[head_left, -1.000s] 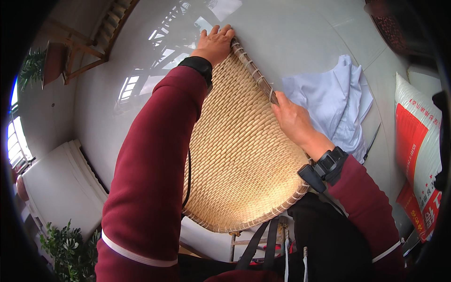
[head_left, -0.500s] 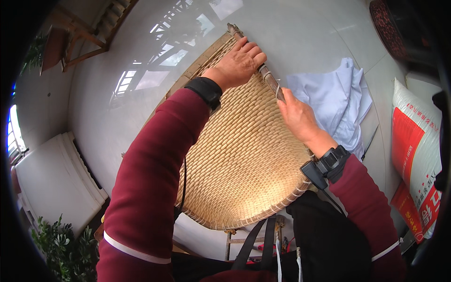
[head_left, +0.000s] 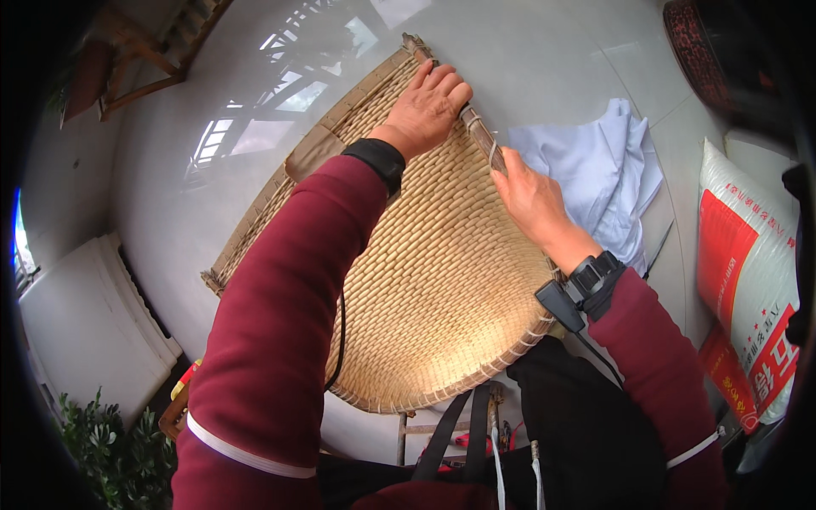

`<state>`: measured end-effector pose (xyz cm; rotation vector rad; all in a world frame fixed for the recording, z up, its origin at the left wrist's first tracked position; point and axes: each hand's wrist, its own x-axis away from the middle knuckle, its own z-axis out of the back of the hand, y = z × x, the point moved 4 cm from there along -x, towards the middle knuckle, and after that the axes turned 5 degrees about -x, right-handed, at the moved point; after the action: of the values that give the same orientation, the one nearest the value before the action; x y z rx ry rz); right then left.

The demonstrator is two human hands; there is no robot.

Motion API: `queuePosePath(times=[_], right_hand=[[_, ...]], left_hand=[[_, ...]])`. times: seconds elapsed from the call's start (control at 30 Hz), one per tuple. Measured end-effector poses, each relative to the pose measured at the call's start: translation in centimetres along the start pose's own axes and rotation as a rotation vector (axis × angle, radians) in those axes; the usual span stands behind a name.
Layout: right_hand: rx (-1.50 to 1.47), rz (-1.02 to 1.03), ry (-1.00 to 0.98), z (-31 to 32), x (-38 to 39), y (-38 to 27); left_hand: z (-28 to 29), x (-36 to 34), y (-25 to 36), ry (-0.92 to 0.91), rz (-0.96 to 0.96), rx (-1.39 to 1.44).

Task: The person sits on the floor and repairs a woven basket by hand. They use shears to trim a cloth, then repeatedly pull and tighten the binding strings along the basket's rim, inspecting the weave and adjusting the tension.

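Across the front of the person, above the pale floor (head_left: 544, 64), a scoop-shaped woven basket (head_left: 442, 255) lies with its rounded back toward the body and its straight lip (head_left: 255, 217) angled off up-left; nothing visible in it. Left hand (head_left: 427, 106) has fingers curled over the wooden side rim (head_left: 478, 132), near its far end; right hand (head_left: 537, 202) grasps the same rim nearer the body, thumb along the top; its fingers are out of sight underneath.

Handling, my read: light for its span; rim rod stiff, woven panel a bit springy, lip thinner and easier to bend; dry, rough weave, so slip risk looks low; lashings on the rim look like the weak spot under a hard pull. Best hold: the two side rims; avoid lifting by the lip or the weave alone.

Hard to make out: left sleeve (head_left: 280, 297) covers most of the opposite side; left thumb hidden; basket underside and whatever bears its weight not shown; brown patch (head_left: 313, 153) by the lip, can't tell if sewn on or part of the binding; pale blue cloth (head_left: 608, 174) beyond the right hand, partly covered by it.
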<state>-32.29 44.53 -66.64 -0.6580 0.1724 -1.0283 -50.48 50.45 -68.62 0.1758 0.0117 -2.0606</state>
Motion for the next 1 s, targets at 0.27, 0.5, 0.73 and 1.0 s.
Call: queuePosePath(times=[0.27,0.5,0.73,1.0], right_hand=[[-0.19,-0.097,-0.078,1.7,2.7,2.8],[-0.3,-0.192,-0.159,1.4,7.1,5.3],[-0.301,-0.061,0.017,1.6,7.1,5.4],[-0.212,-0.15,-0.068,-1.0,7.3,6.4]], left_hand=[[-0.9,-0.5,0.6,0.009,0.026,0.025],[-1.0,-2.0,0.5,0.046,0.039,0.022],[-1.2,-2.5,0.9,0.03,0.03,-0.026],[-2.7,-1.5,1.2,0.002,0.033,-0.024]])
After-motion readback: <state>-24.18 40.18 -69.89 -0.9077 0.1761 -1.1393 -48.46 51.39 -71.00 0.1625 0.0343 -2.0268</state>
